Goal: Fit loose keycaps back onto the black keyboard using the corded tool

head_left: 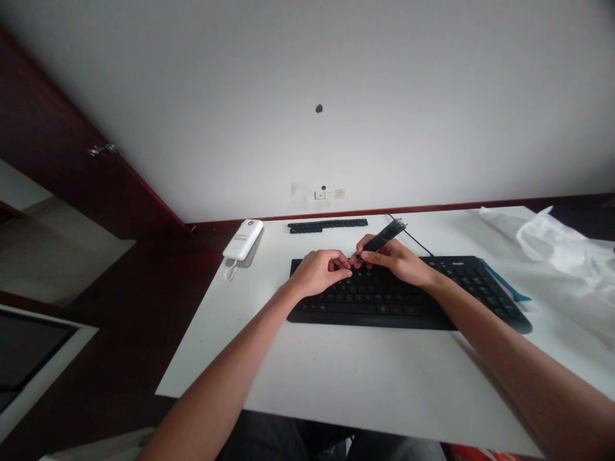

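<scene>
Your right hand [396, 259] grips a dark tool [387, 235], its tip angled toward 1 o'clock. Your left hand [319, 270] is curled, fingertips pinching at the tool's lower end, both over the black keyboard [432, 301] on the white table [346, 378].

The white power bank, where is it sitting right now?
In the head view, the white power bank lies at the table's far left corner, left of the black keyboard and the left hand, touching neither.
</scene>
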The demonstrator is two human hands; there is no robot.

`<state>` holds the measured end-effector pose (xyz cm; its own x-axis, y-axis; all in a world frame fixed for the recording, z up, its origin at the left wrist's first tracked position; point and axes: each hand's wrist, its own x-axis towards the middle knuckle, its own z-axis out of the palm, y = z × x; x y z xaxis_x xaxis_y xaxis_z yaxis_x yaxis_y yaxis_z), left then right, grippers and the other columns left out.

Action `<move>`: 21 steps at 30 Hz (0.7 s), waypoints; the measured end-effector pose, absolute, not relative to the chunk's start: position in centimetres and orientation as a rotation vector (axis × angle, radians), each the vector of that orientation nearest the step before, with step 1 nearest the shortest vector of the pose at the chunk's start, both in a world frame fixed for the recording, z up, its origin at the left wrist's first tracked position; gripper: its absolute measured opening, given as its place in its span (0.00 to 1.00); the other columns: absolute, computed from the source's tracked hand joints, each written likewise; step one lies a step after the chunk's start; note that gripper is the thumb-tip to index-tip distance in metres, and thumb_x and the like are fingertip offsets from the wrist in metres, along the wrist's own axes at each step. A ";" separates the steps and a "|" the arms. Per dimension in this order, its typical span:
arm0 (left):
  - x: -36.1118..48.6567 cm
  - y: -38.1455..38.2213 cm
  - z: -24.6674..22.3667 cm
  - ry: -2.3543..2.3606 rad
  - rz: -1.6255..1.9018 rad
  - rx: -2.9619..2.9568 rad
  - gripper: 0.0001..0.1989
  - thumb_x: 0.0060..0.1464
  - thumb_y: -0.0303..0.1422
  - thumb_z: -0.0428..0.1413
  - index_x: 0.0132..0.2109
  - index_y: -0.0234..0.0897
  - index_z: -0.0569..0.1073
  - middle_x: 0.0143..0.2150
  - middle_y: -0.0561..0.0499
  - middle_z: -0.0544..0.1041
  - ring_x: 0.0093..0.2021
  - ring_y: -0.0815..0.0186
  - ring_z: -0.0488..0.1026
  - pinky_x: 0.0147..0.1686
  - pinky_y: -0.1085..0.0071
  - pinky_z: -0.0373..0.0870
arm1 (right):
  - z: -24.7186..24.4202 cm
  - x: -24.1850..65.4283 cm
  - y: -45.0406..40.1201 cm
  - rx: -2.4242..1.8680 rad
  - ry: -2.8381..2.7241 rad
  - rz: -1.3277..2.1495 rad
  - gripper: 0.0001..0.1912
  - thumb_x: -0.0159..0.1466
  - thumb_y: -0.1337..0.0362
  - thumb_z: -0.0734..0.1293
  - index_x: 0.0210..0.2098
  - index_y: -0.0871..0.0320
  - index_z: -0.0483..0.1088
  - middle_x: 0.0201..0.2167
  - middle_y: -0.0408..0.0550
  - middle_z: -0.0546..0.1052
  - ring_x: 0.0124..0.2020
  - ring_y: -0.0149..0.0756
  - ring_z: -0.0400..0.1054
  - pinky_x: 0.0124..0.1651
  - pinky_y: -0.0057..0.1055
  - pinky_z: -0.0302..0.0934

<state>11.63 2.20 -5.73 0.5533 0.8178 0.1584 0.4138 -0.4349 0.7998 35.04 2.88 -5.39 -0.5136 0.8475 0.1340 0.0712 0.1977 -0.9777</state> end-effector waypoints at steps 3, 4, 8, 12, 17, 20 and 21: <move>11.5 2.6 -6.0 0.952 0.737 1.989 0.07 0.59 0.34 0.63 0.45 0.39 0.78 0.39 0.51 0.82 0.38 0.66 0.77 0.41 0.71 0.70 | -5.4 35.1 3.0 -0.900 -1.729 1.339 0.15 0.67 0.50 0.70 0.42 0.55 0.71 0.39 0.50 0.82 0.40 0.44 0.76 0.40 0.38 0.65; 11.3 2.8 -6.0 0.957 0.757 1.970 0.08 0.59 0.34 0.63 0.45 0.39 0.77 0.39 0.51 0.82 0.39 0.66 0.78 0.41 0.71 0.71 | -5.4 35.2 3.2 -0.918 -1.715 1.323 0.15 0.66 0.50 0.70 0.42 0.55 0.71 0.38 0.51 0.82 0.40 0.43 0.76 0.40 0.38 0.65; 9.9 4.1 -5.9 1.089 0.873 1.989 0.06 0.57 0.33 0.64 0.41 0.39 0.76 0.39 0.51 0.82 0.38 0.67 0.77 0.40 0.72 0.70 | -5.7 35.8 3.8 -1.032 -1.603 1.235 0.17 0.65 0.48 0.71 0.41 0.55 0.71 0.39 0.52 0.83 0.40 0.44 0.77 0.40 0.37 0.65; 7.7 5.7 -5.8 1.401 0.913 2.091 0.02 0.56 0.33 0.63 0.36 0.40 0.79 0.36 0.53 0.82 0.33 0.67 0.74 0.38 0.70 0.68 | -6.3 36.2 4.3 -1.127 -1.472 1.184 0.19 0.64 0.47 0.71 0.43 0.55 0.70 0.40 0.53 0.83 0.38 0.43 0.77 0.41 0.38 0.67; 5.9 7.4 -7.1 1.549 0.866 2.047 0.03 0.57 0.33 0.62 0.36 0.42 0.81 0.38 0.53 0.84 0.39 0.64 0.77 0.42 0.69 0.68 | -6.5 36.2 4.4 -1.133 -1.484 1.174 0.20 0.64 0.46 0.71 0.44 0.56 0.71 0.41 0.54 0.83 0.36 0.41 0.76 0.40 0.39 0.68; 5.5 8.0 -8.2 1.573 0.850 2.013 0.04 0.56 0.33 0.62 0.35 0.42 0.82 0.39 0.53 0.84 0.41 0.62 0.78 0.45 0.68 0.68 | -6.5 36.2 4.4 -1.127 -1.480 1.181 0.21 0.63 0.46 0.71 0.44 0.56 0.71 0.41 0.54 0.83 0.35 0.40 0.75 0.40 0.39 0.68; 5.4 8.2 -8.4 1.581 0.842 2.002 0.04 0.57 0.33 0.62 0.35 0.42 0.82 0.39 0.52 0.85 0.41 0.62 0.78 0.45 0.68 0.68 | -6.5 36.3 4.4 -1.127 -1.468 1.186 0.21 0.63 0.46 0.71 0.44 0.56 0.71 0.41 0.54 0.83 0.34 0.40 0.75 0.40 0.39 0.68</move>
